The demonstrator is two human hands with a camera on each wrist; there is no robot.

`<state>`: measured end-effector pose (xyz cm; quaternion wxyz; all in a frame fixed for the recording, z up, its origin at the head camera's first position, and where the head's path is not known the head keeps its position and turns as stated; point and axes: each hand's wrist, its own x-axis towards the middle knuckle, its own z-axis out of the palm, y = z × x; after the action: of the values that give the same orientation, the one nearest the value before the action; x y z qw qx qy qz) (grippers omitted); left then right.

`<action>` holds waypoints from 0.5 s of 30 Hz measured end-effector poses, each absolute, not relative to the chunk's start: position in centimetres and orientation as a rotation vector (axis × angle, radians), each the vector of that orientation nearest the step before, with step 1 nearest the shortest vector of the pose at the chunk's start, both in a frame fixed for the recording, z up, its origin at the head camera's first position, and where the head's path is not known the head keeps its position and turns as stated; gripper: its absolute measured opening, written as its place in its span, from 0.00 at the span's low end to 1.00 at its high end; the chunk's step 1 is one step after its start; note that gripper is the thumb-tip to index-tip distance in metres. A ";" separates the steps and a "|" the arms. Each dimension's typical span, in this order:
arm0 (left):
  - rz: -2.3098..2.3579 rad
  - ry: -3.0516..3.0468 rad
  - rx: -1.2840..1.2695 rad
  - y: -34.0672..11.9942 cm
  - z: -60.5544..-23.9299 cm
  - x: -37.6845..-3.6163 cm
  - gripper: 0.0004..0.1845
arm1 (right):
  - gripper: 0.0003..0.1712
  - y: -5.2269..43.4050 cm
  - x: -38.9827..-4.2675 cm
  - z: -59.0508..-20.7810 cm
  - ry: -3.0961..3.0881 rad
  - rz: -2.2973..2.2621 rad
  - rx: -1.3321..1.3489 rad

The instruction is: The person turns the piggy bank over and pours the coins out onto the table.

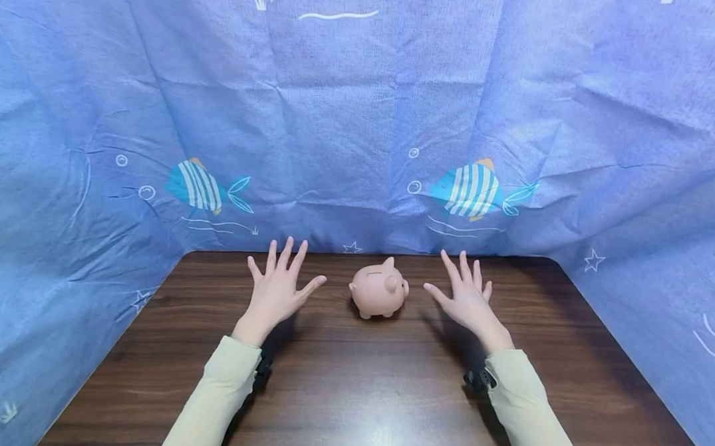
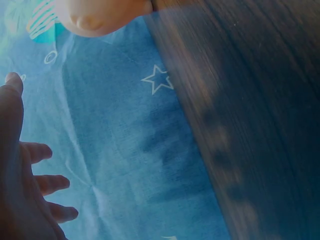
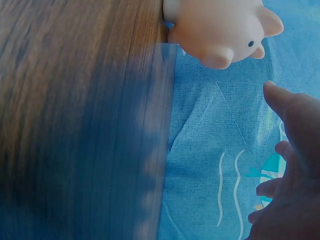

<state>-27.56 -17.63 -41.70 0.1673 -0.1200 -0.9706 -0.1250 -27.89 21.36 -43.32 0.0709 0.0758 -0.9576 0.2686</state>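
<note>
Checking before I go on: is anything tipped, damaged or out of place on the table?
Nothing stands out. The piggy bank stands upright on the wooden table, between the open left hand and right hand; neither touches it.

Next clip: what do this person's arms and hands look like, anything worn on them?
Both arms wear long, pale cream sleeves that end at the wrists. The left hand and right hand are bare: no gloves, rings or watch visible. A small black device is strapped under each wrist, at the left cuff and the right cuff.

Pale yellow-green long sleeves (image 1: pixel 221 393); black wrist-mounted devices (image 1: pixel 262 368); bare hands.
</note>
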 end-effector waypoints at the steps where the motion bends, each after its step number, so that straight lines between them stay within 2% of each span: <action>1: -0.354 -2.763 -0.341 -17.6 -41.7 -27.6 0.49 | 0.51 21.4 -27.9 -43.3 -2.879 0.815 0.229; 9: -0.390 -2.757 -0.343 -17.7 -41.4 -27.4 0.49 | 0.50 21.4 -27.6 -42.9 -2.858 0.862 0.248; 15: -0.680 -2.750 -0.385 -17.6 -41.4 -27.5 0.49 | 0.48 21.5 -27.4 -42.4 -2.821 0.912 0.333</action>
<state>-27.48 -17.62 -41.42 0.1410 -0.1332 -0.9523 -0.2355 -27.39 21.47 -42.45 0.0788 0.1114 -0.9426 0.3048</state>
